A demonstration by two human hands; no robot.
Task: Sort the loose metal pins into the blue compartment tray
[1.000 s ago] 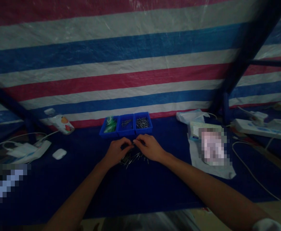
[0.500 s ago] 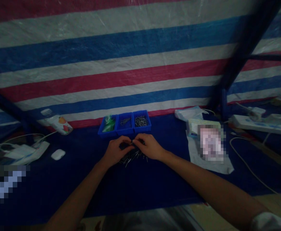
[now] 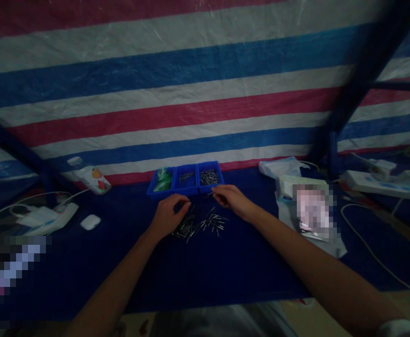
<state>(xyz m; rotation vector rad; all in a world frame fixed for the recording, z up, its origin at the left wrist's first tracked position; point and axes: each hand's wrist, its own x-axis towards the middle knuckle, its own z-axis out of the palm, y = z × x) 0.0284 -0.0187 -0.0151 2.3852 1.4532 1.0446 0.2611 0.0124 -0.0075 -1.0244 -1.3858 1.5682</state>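
A loose pile of thin metal pins [image 3: 212,222] lies on the blue tabletop between my hands. My left hand [image 3: 167,215] is at the pile's left side, thumb and forefinger brought together; whatever they pinch is too small to make out. Just in front of the right bin, my right hand [image 3: 231,199] is closed, with a thin metal pin [image 3: 209,194] sticking out leftward from its fingertips. Three blue bins stand side by side behind the pile. The right bin [image 3: 210,164] holds many metal pieces, the middle bin [image 3: 185,190] a few pins, and the left bin [image 3: 151,188] green plastic wrapping.
On the left are a clear bottle [image 3: 99,180], a white rounded case [image 3: 90,222] and a white power strip [image 3: 55,222]. To the right lie a tissue pack [image 3: 285,187] on white plastic, a cable, and another power strip [image 3: 383,184]. Striped sheeting [image 3: 205,107] hangs behind.
My hands have come apart: the right moved toward the right bin with a pin, while the left stayed by the pile. More of the pile now shows between them.
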